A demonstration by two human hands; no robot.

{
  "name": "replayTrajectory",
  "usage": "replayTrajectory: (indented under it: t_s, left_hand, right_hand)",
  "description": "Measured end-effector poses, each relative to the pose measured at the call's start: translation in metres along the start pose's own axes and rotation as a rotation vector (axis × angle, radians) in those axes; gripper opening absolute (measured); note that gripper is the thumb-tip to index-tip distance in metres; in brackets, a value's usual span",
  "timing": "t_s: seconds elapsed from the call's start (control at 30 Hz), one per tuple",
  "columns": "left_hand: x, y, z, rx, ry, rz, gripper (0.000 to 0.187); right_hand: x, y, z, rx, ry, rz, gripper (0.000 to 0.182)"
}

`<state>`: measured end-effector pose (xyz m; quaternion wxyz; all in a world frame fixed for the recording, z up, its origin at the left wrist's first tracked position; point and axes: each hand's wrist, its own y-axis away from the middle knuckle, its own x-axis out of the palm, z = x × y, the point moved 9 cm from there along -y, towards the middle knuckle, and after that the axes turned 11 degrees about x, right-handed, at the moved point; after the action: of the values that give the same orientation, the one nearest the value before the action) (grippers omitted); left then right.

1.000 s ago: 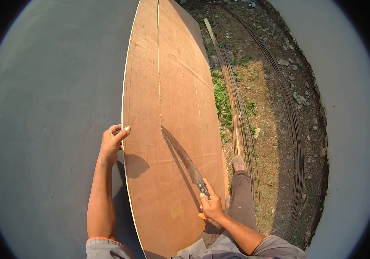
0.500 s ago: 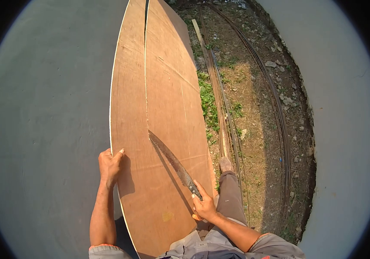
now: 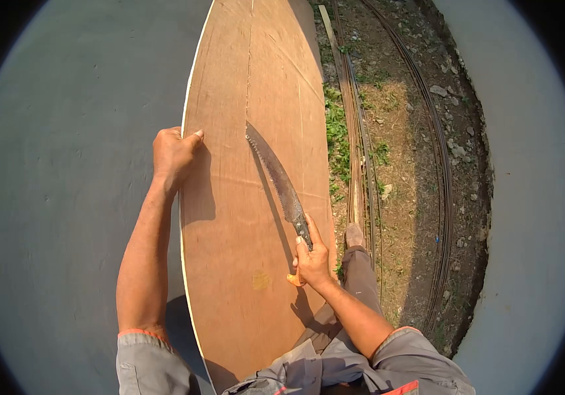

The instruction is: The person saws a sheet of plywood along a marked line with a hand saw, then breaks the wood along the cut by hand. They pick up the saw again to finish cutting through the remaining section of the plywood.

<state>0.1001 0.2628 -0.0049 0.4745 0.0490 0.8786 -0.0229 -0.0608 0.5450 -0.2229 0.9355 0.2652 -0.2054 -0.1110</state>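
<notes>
A long plywood sheet [image 3: 262,197] lies in front of me, with a narrow cut line running up from the saw tip to its far end. My right hand [image 3: 312,260] is wrapped round the orange and black handle of a curved saw [image 3: 276,171]. The saw's toothed blade points up and left, its tip at the near end of the cut. At the sheet's left edge, my left hand [image 3: 178,155] grips the plywood, thumb on top and the other fingers hidden behind the edge.
A grey wall [image 3: 65,164] stands on the left, another pale wall [image 3: 526,197] on the right. Long thin metal rods [image 3: 437,151] lie on the dirt and grass right of the sheet. My shoe [image 3: 355,235] rests beside a bundle of rods.
Both hands and the saw are farther up in the view, with more of the near plywood showing. My left hand still grips the left edge; the saw blade stands steeper.
</notes>
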Motion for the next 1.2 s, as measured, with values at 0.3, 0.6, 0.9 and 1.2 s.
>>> replayTrajectory:
  t_s: [0.3, 0.6, 0.9, 1.2]
  left_hand:
    - [0.004, 0.002, 0.041, -0.036, -0.007, 0.078, 0.032]
    - [0.002, 0.017, 0.090, -0.096, -0.038, 0.041, 0.037]
    - [-0.002, 0.027, 0.094, -0.129, -0.150, 0.014, 0.037]
    - [-0.002, 0.023, 0.079, -0.086, -0.247, -0.004, 0.037]
  right_hand:
    - [0.000, -0.007, 0.006, 0.030, 0.011, 0.033, 0.062]
    - [-0.014, -0.012, 0.005, 0.096, 0.041, 0.136, 0.064]
    - [-0.026, -0.020, 0.009, 0.167, 0.113, 0.108, 0.063]
    - [-0.019, -0.016, 0.010, 0.179, 0.009, 0.148, 0.063]
